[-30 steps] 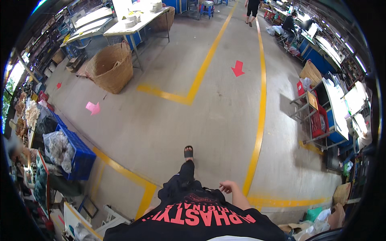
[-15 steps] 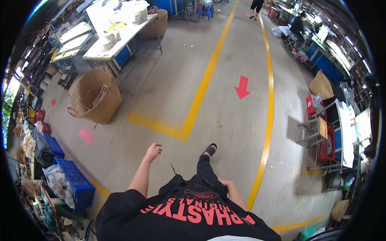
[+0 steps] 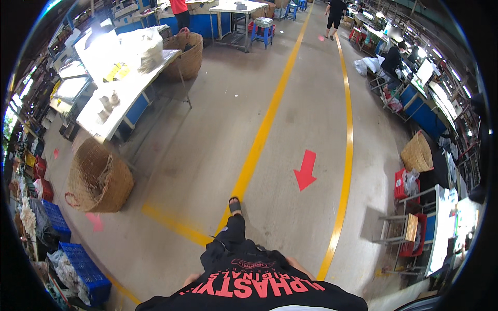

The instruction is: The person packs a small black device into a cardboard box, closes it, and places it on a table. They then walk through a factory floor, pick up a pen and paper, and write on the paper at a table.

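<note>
I am walking along a factory aisle, and one sandalled foot [image 3: 235, 205] is forward on the yellow floor line [image 3: 264, 124]. At the left edge of my black shirt [image 3: 249, 285], a little skin of my left arm or hand [image 3: 191, 279] shows. On the other side, part of my right arm [image 3: 300, 265] comes out beside the shirt. The shirt covers the fingers of both hands, so I cannot see whether they hold anything. No object is visible at either hand.
Left of the aisle stand a wicker basket [image 3: 98, 176], a white-topped worktable [image 3: 116, 103] and blue crates [image 3: 85, 272]. A red arrow [image 3: 306, 170] marks the floor. To the right are a wooden-topped stool [image 3: 411, 228] and another basket [image 3: 417, 153]. A person [image 3: 335, 18] is far ahead.
I have moved forward, so the baskets, tables and red arrow sit lower and nearer. My left hand has swung back from in front of me to beside my shirt. A different foot is forward.
</note>
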`<move>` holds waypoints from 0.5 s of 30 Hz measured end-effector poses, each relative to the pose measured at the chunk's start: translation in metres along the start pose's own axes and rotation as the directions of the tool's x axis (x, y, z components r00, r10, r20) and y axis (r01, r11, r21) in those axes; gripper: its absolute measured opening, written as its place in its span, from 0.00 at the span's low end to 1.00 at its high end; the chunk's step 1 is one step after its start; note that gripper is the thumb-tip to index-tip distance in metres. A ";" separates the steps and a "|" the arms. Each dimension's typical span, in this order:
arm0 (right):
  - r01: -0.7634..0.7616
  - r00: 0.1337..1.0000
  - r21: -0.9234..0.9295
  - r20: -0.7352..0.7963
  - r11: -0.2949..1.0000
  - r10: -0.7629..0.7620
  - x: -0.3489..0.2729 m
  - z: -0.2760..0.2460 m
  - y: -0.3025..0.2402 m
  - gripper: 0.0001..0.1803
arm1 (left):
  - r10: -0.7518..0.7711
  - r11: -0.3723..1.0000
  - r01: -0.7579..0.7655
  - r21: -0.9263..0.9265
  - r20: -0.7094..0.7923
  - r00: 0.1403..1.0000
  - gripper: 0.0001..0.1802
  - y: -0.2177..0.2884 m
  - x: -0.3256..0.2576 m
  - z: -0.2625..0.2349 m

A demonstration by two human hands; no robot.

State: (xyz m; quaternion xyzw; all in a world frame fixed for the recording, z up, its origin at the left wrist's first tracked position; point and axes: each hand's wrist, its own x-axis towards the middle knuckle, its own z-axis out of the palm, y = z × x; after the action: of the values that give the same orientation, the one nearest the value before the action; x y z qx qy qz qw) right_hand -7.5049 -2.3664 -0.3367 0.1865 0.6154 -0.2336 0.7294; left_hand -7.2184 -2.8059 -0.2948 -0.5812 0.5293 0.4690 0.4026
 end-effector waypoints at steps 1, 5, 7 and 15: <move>0.012 1.000 0.031 -0.028 0.999 -0.012 -0.003 -0.031 -0.022 0.25 | 0.005 0.999 -0.006 0.046 0.030 1.000 0.17 0.041 0.015 0.000; 0.016 0.999 0.022 -0.047 1.000 -0.015 -0.011 -0.129 -0.149 0.25 | 0.011 0.994 -0.015 0.111 0.039 0.999 0.18 0.195 0.033 -0.040; 0.036 0.996 0.057 -0.083 0.998 -0.031 -0.024 -0.174 -0.205 0.25 | 0.142 0.970 -0.141 0.200 0.012 0.990 0.18 0.310 0.046 -0.081; 0.097 0.990 0.018 -0.107 0.995 -0.094 -0.014 -0.370 -0.458 0.24 | 0.625 0.780 -0.599 0.182 -0.293 0.724 0.19 0.848 -0.033 -0.205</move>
State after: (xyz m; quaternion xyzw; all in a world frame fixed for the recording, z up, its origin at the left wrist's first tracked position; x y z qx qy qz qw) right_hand -8.0681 -2.5335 -0.3797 0.1773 0.6588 -0.2649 0.6814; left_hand -8.0364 -3.0934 -0.1902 -0.4299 0.7690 0.4487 0.1497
